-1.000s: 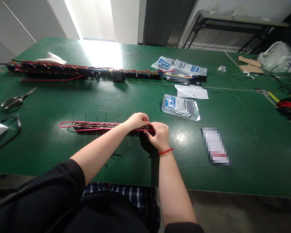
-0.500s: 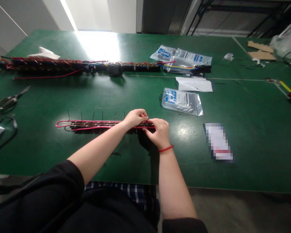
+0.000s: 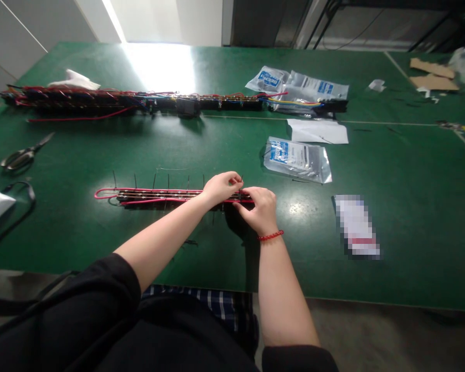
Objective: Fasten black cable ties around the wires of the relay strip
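And here we are at the long dark strip of cells [image 3: 158, 196], lying flat on the near half of the green work table [image 3: 391, 232], a pink-red wire [image 3: 108, 193] looped around it and thin black ties [image 3: 154, 181] standing up along its length. The left hand [image 3: 220, 187] is at the strip's right end, fingertips pinched together on a black tie tail [image 3: 241, 179]. The right hand [image 3: 261, 210] curls over the strip just beside it, fingers pressed down (red bead bracelet [image 3: 270, 235] on that wrist). Further out, scissors [image 3: 19, 159] lie to the left, a silver-and-blue bag [image 3: 296, 160] to the right, and a longer wired strip [image 3: 139, 102] runs along the far side.
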A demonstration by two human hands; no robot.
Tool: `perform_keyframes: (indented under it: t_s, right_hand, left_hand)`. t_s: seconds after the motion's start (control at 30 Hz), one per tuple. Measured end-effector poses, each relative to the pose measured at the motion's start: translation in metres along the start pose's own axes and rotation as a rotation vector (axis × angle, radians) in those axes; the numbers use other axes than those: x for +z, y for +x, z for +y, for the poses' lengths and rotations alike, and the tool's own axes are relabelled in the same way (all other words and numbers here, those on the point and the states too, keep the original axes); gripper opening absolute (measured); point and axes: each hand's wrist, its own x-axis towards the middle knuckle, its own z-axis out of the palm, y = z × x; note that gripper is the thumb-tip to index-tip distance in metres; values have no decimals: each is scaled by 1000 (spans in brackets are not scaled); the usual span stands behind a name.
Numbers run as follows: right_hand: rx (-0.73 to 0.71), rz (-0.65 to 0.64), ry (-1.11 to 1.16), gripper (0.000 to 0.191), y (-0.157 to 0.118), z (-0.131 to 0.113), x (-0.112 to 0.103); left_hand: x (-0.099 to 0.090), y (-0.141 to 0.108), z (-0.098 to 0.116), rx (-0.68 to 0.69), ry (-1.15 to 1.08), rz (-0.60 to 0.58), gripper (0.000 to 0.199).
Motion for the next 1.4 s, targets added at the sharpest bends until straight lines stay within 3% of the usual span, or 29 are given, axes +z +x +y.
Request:
perform_keyframes:
  t_s: [0.17,0.3,0.5,0.63,0.73,0.87,1.07,1.4]
  right_hand:
    - [-22,9,4,35,-1,2,1]
    - [-38,1,-11,29,-2,2,0]
    - [-55,7,-40,30,-1,3,1]
    - [-67,25,-25,31,1,5,2]
    - [-69,31,-14,31,3,5,3]
    - [-74,34,-15,32,5,7,4]
    - [-76,30,-18,34,6,8,6]
    - [-10,26,-78,34,8,7,9]
  left_hand:
    - [-8,-32,14,206,284,183,22]
    - [-27,-75,12,409,457,216,21]
    - [-86,-136,-39,576,542,306,22]
    - [-129,-169,-70,497,502,454,18]
    - [-149,-185,-85,433,430,492,14]
    - [-157,-190,-113,343,455,485,15]
    - [-156,-178,-156,215,579,578,16]
    - [-154,-167,-170,227,558,509,34]
